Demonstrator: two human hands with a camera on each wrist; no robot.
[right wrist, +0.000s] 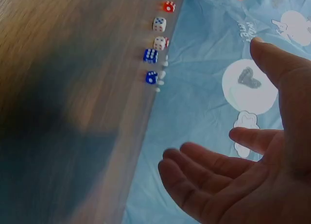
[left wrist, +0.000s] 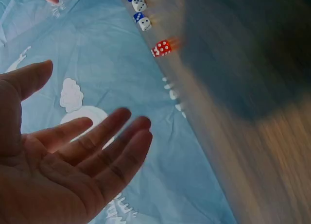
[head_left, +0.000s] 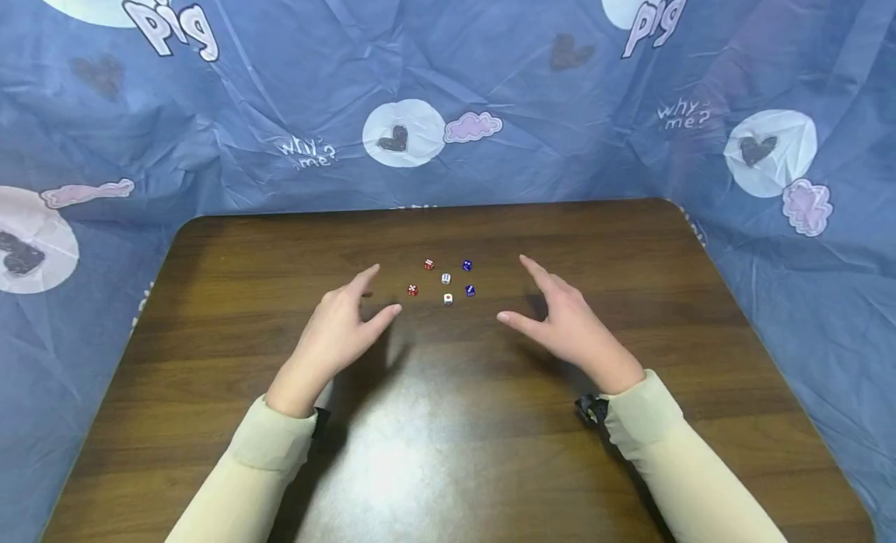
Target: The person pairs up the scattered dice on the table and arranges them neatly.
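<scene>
Two red dice, one farther back [head_left: 429,264] and one nearer [head_left: 412,290], lie on the left of a small cluster. Two white dice, one behind [head_left: 446,278] and one in front [head_left: 448,299], sit in the middle. On the right are two blue dice, a rear one [head_left: 467,265] and a front one [head_left: 470,291]. My left hand [head_left: 338,325] hovers left of the red dice, fingers extended and thumb apart, holding nothing. Mirroring it, my right hand [head_left: 570,321] is held over the table to the right of the blue dice, its fingers spread and its palm bare in the right wrist view.
The brown wooden table [head_left: 448,232] has rounded far corners. Behind and beside it hangs a blue printed cloth [head_left: 518,76]. Light glares off the near part of the tabletop. Both forearms wear pale sleeves [head_left: 651,411], with a dark band at each wrist.
</scene>
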